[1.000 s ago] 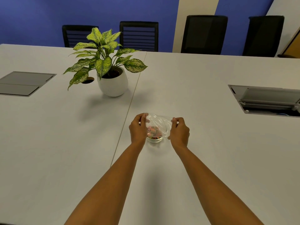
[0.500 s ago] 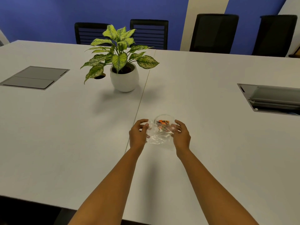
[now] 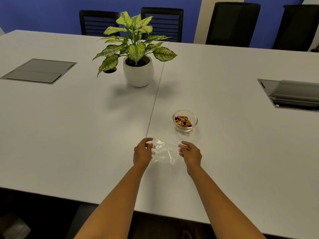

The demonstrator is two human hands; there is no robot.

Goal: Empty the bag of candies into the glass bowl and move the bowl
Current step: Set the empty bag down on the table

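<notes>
A potted plant (image 3: pixel 137 54) with speckled green leaves stands in a white pot on the white table (image 3: pixel 69 126), just left of the seam. Grey hatches (image 3: pixel 38 70) are set into the table at either side. Black chairs (image 3: pixel 232 23) line a blue wall (image 3: pixel 43 12).

A single wide-angle head-worn camera looks forward and down from above the near edge of a white table (image 3: pixel 69 135), with the forearms reaching away from it at close range, the potted plant (image 3: pixel 136 54) mid-distance ahead, and black chairs (image 3: pixel 233 23) against the blue wall farthest off.
</notes>
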